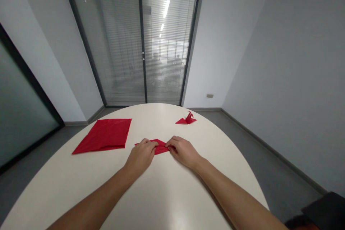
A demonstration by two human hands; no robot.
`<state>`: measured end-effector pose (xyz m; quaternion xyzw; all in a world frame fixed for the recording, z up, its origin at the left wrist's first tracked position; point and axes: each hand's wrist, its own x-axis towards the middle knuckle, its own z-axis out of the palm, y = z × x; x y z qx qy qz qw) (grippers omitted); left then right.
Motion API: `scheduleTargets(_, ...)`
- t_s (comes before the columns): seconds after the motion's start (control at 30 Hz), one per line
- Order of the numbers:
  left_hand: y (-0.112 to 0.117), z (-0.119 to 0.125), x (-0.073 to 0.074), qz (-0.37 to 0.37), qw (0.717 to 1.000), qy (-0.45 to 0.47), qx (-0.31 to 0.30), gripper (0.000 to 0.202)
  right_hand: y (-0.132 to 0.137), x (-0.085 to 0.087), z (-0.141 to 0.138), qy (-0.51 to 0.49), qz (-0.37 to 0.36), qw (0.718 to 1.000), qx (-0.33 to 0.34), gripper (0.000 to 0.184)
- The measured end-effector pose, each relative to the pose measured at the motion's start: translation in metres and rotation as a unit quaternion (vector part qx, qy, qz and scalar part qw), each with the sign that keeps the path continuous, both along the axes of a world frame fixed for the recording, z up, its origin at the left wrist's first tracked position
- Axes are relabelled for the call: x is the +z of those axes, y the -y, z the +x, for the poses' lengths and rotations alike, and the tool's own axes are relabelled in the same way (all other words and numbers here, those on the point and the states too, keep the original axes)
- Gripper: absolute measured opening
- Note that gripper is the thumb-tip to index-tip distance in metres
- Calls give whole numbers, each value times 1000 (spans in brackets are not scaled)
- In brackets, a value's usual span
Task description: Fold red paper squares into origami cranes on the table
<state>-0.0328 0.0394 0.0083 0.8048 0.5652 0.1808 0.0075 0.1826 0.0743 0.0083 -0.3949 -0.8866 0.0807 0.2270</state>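
Observation:
A small folded piece of red paper (161, 146) lies on the white round table (161, 194) in front of me. My left hand (140, 156) presses its curled fingers onto the paper's left side. My right hand (182, 151) pinches the paper's right end with its fingers closed. Both hands rest on the tabletop, and parts of the paper are hidden under the fingers.
A stack of flat red paper sheets (105, 134) lies on the table to the left. A finished red paper crane (187, 119) stands near the table's far edge. Glass doors with blinds (142, 39) are behind. A dark object (320, 210) sits at bottom right.

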Motion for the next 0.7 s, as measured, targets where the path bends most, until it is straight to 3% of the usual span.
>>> scheduleTargets(0.2,0,0,2,-3,1000,-4,-30,32,0,2,0,30,6,1000,0,24)
scheduleTargets(0.47,-2,-1,-2,22,998,-18,-53,34,3,18,4,130,24,991,-1,25)
scheduleTargets(0.6,-3,-2,-6,32,998,1,-61,35,13,14,-6,92,26,995,23,41)
scheduleTargets(0.7,-3,-3,-5,33,997,7,-67,34,21,6,-13,92,-14,993,79,57)
